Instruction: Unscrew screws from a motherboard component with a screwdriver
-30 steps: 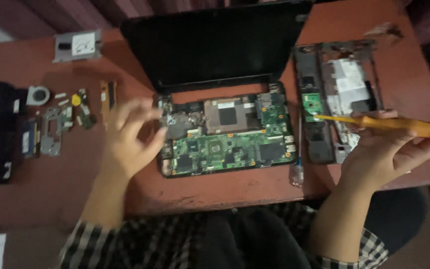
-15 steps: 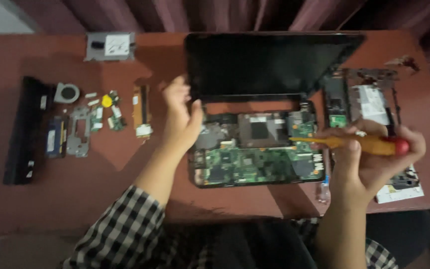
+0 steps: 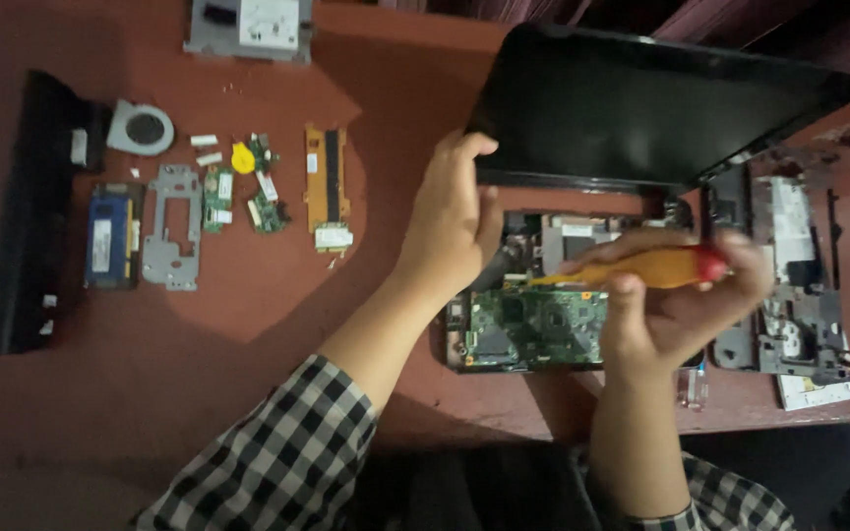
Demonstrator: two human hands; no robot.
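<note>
**Left hand on the screen corner, screwdriver hovering over the board**

We are looking down on a reddish-brown worktop (image 3: 277, 324) with an opened small black laptop (image 3: 641, 108) on it, its dark screen tilted up and its base stripped so that the green circuit board (image 3: 533, 329) lies bare. The left hand (image 3: 450, 231) is up at the lower left corner of the screen, fingers (image 3: 464, 147) curled over the edge and thumb beside it, gripping that corner. The right hand (image 3: 681, 305) is closed around a yellow-handled screwdriver with a red end (image 3: 641, 267), held nearly level above the board, shaft pointing left toward the left hand; the tip is blurred, so we cannot tell whether it touches anything. Both forearms come out of black-and-white checked sleeves (image 3: 277, 462).

Just right of the laptop base lies a dark grey plastic chassis frame (image 3: 789, 285), with a white slip of paper (image 3: 819, 391) at its near corner. Well apart on the left, parts are laid out in a row: a long black battery bar (image 3: 27, 211), a round grey cooling fan (image 3: 142, 128), a blue memory module (image 3: 110, 236), a grey metal bracket (image 3: 174, 241), several small green boards (image 3: 248, 197) and a tan flat strip with a dark slot (image 3: 329, 182). At the far edge sits a grey metal drive with a white label (image 3: 248, 28)
</note>
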